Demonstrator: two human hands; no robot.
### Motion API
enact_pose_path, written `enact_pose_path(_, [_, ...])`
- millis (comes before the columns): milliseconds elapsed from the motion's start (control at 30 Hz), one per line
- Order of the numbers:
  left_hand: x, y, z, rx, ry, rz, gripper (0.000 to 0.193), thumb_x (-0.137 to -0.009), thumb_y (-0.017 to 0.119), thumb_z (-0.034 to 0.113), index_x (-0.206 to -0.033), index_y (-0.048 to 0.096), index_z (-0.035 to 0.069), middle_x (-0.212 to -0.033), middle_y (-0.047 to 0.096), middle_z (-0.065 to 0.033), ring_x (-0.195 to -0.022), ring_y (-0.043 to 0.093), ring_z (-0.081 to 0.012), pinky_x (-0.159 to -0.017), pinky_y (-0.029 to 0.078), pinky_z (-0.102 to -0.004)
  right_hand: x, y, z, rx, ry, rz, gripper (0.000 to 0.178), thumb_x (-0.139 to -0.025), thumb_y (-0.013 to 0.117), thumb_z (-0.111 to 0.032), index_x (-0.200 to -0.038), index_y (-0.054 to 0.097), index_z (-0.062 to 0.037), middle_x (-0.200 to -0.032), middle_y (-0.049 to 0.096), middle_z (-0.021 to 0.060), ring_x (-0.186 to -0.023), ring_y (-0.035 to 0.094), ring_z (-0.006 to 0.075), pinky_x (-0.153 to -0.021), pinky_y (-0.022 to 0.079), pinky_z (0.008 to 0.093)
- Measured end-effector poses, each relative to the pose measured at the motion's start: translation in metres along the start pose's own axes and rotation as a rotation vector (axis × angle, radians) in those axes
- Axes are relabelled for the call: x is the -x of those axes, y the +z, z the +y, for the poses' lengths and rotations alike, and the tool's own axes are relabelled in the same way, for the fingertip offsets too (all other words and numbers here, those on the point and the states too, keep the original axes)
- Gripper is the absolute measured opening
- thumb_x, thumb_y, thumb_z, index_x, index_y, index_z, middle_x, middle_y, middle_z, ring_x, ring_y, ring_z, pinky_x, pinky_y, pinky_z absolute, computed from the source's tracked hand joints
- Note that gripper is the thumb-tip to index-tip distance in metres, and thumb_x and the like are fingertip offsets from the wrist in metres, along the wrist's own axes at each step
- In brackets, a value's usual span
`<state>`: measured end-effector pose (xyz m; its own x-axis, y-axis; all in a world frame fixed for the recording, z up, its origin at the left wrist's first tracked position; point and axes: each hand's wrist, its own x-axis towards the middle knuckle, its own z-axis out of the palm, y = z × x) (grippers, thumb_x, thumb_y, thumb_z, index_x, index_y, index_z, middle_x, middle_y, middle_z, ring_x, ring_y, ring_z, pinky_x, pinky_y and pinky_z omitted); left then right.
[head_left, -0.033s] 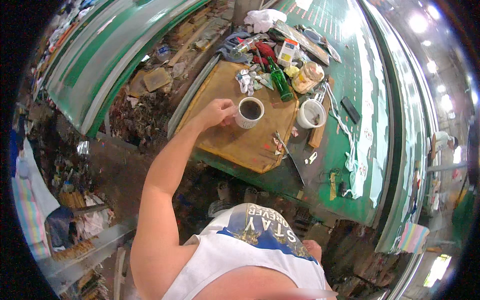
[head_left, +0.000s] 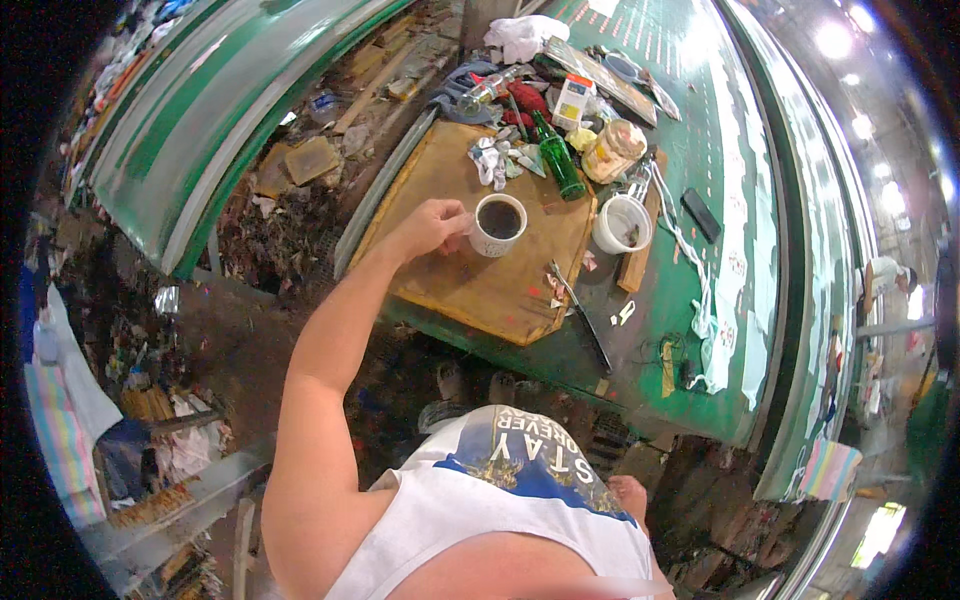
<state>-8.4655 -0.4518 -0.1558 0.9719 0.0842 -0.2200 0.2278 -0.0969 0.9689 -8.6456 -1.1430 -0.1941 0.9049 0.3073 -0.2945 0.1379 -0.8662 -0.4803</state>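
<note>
A white mug [head_left: 497, 243] of dark drink stands upright on a worn brown board. My left hand [head_left: 440, 228] is at the mug's left side, its fingers closed round the handle. Low beside my shirt hangs my right hand [head_left: 629, 497], largely hidden; how its fingers lie is unclear. Right of the mug are a white tub [head_left: 622, 226] with dark bits inside and a thin black-handled tool [head_left: 587, 325]. Beyond the mug lie a green glass bottle [head_left: 560, 160], crumpled wrappers [head_left: 491, 163] and a cloudy plastic jar [head_left: 614, 151].
The brown board [head_left: 430, 290] rests on a green surface [head_left: 690, 395]. A dark phone-like slab [head_left: 701, 215], white cords and a wooden strip [head_left: 634, 268] lie rightward. Another green belt [head_left: 180, 150] curves at left above litter. A person [head_left: 884, 278] stands far right.
</note>
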Motion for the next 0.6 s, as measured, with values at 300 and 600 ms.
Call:
enact_pose_path(300, [0.029, 0.031, 0.001, -0.008, 0.047, 0.108, 0.033, -0.103, 0.063, 0.031, -0.080, 0.059, 0.007, -0.063, 0.053, 0.0008, -0.057, 0.052, -0.0081, -0.051, 0.039, -0.0272, -0.027, 0.022, -0.013, 0.035, -0.019, -0.039, 0.018, -0.083, 0.068, -0.001, -0.100, 0.074, -0.0049, -0.097, 0.073, 0.0152, -0.086, 0.071, 0.0332, -0.077, 0.058, 0.0412])
enact_pose_path(600, [0.124, 0.050, 0.097, -0.004, 0.029, 0.087, 0.040, -0.103, 0.065, 0.034, -0.077, 0.054, 0.006, -0.065, 0.049, 0.0009, -0.059, 0.050, -0.0088, -0.055, 0.043, -0.0289, -0.067, 0.018, -0.023, -0.011, 0.108, -0.151, 0.018, -0.085, 0.070, -0.008, -0.102, 0.075, -0.0055, -0.100, 0.074, 0.0184, -0.087, 0.072, 0.0328, -0.078, 0.058, 0.0403])
